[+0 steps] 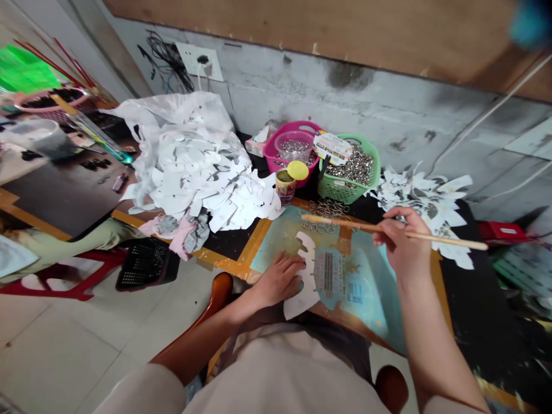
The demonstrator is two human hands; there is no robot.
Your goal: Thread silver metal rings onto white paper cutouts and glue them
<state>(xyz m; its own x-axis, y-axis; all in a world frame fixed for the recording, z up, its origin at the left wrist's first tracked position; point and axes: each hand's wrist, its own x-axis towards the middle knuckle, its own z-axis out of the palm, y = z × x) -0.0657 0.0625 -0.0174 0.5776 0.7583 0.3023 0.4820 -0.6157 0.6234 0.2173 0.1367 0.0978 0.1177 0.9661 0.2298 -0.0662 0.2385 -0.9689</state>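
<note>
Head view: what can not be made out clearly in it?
Head view only:
- Paper shape: part hidden under the left hand.
- Stick in the right hand: tip too small to show glue.
- Jar: contents too small.
- Blue thing: blurred, cut by the top edge.

Blue mat (366, 299) open near centre, stick (345, 223) crossing above; cutout heap (198, 167) blocks far left, baskets (340, 192) far, paper pile (426, 198) right.

left hand (280, 282): bare, forearm uncovered | right hand (401, 244): bare, forearm uncovered up to the elbow | clothing: pale beige garment (280, 368) across chest and lap, dark fabric (340, 339) at its far edge
</note>
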